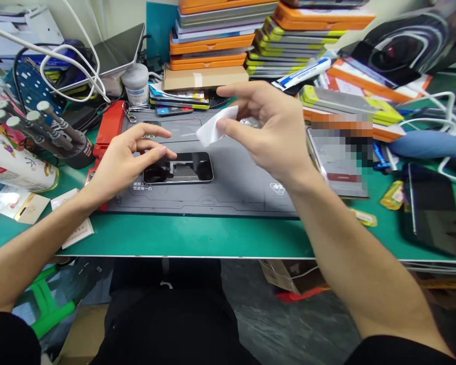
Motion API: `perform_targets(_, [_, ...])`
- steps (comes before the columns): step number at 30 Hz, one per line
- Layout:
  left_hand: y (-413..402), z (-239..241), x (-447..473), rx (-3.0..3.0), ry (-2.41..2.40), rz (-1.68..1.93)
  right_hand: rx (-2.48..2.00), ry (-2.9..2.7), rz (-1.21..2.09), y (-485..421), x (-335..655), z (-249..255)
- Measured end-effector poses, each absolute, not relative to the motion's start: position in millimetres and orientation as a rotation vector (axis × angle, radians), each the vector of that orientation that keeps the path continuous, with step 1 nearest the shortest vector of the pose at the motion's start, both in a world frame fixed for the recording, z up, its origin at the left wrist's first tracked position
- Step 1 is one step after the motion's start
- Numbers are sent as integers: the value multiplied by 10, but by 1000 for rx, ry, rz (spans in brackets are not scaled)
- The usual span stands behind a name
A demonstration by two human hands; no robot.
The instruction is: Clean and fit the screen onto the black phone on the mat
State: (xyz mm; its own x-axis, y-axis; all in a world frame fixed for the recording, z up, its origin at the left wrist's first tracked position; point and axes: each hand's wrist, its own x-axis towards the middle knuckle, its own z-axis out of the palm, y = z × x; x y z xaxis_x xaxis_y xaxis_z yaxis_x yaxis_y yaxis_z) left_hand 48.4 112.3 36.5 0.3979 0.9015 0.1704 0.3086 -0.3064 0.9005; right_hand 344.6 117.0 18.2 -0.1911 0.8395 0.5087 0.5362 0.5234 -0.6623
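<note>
Here, the left hand (127, 151), loosely spread, overlies the left end of a glossy black rectangular phone (192, 170) on a grey printed mat (231, 196), while a thin white sheet (214, 130) is pinched in the right hand (275, 129).

Electronics workshop: racked screwdrivers (40, 125), phone (195, 170) on grey work mat (239, 190), stacked orange cases (213, 44).

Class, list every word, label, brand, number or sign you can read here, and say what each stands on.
"RELIFE", probably: black screwdriver holder, small and slanted.
"PASTE", probably: label of the white jar; the rest is too small.
Grey mat: white Chinese characters and an emblem, too small to read surely.
White canister: printing, too blurred to read.
Phone and white sheet: nothing readable.
</note>
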Motion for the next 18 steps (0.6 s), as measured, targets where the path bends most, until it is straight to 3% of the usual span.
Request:
perform_targets(4, [1117,366,487,1823,1095,922,-1111,-2181,228,1163,3561,264])
perform_targets(9, [1125,365,491,1843,1092,944,-1031,-2466,249,1121,3513,229])
perform_targets(13, [1129,368,495,1853,1104,932,-1110,-2461,246,1064,3457,260])
perform_targets(18, [1127,367,499,1834,1112,930,-1305,-2330,-18,1081,3430,139])
